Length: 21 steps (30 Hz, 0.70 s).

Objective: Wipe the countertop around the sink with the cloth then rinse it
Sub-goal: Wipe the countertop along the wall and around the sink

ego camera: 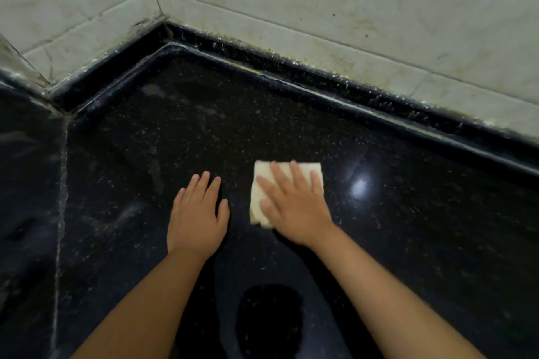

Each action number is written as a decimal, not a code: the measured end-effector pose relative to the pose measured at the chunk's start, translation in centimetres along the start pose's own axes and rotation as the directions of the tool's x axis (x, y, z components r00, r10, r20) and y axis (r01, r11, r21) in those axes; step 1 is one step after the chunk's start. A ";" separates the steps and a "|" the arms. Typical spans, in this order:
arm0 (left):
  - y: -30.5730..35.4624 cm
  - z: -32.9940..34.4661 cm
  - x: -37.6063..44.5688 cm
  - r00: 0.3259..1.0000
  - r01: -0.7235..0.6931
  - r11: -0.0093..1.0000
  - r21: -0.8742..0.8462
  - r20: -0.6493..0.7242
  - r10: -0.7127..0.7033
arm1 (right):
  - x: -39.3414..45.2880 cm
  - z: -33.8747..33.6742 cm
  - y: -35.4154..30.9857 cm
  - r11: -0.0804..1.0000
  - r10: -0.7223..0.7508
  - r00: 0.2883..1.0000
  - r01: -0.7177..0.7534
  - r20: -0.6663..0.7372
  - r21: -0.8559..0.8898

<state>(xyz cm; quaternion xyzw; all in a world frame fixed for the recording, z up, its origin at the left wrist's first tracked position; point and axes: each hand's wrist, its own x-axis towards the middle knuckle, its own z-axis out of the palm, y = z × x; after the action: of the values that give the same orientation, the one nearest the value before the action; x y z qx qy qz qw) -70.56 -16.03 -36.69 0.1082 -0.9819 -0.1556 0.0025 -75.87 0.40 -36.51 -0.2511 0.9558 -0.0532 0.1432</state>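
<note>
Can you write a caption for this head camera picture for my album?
Right hand presses a folded cloth on the black countertop.

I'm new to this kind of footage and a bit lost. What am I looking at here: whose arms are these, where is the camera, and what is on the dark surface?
There is no machine here. The camera sits on a person's head and looks forward and down, so the two bare arms reaching in from the bottom are that person's own. The dark speckled surface is a countertop, meeting a pale tiled wall in a corner. The right hand lies flat, fingers straight, pressing a folded pale cloth onto the stone. The left hand rests flat beside it, holding nothing. The bright spot is a light reflected in the stone. No sink shows in this view.
</note>
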 end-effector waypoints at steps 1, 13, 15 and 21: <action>0.1 -0.2 0.1 1.000 0.003 1.000 0.006 0.019 -0.003 | -2.3 0.7 -0.6 0.996 -0.070 0.997 0.069 -0.013 -0.064; -3.9 -3.5 -4.8 0.970 -0.240 0.971 0.002 -0.031 0.240 | -9.6 0.6 5.0 0.932 0.361 0.931 -0.361 0.057 -0.001; -6.5 -3.7 -7.2 0.966 -0.249 0.968 -0.010 -0.073 0.248 | -7.5 -0.2 3.1 0.869 0.487 0.872 -0.490 0.056 0.071; -13.4 -4.6 -13.0 0.983 -0.162 0.987 0.016 -0.087 0.163 | -1.0 -0.4 -5.8 0.862 0.488 0.870 -0.493 0.068 0.118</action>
<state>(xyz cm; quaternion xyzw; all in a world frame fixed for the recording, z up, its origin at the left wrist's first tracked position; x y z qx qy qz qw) -54.89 -27.08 -36.02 0.0343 -0.9871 -0.1455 0.0578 -72.39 -4.15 -34.91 0.0093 0.9799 -0.0735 0.1851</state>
